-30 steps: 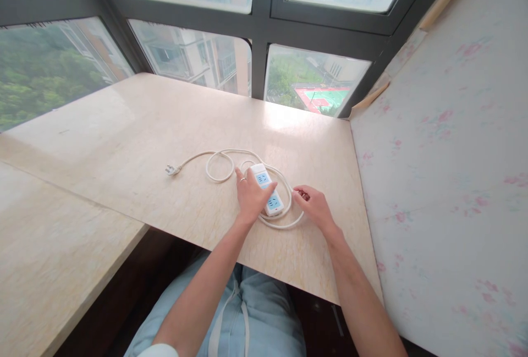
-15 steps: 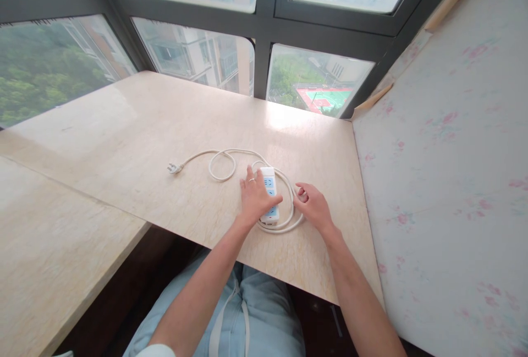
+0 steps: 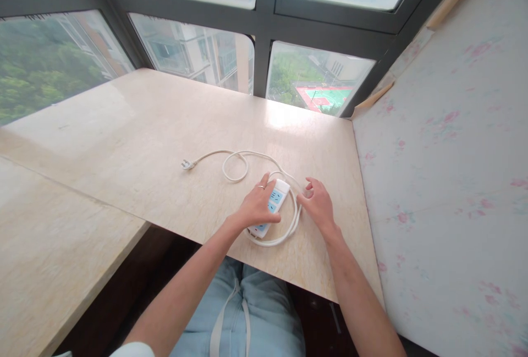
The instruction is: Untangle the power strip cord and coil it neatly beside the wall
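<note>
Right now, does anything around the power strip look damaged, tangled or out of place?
Nothing looks damaged. The power strip lies flat but askew on the countertop under the left hand, its white cord looped loosely around it, the plug lying free. The right hand is open beside the cord.

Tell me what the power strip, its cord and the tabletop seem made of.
The power strip: likely hard white plastic, smooth, with pale blue socket faces. The cord: flexible white rubber or PVC sheath, since it lies in soft loops. The tabletop: polished beige stone or stone-look laminate; veining and window glare show, but not which.
</note>
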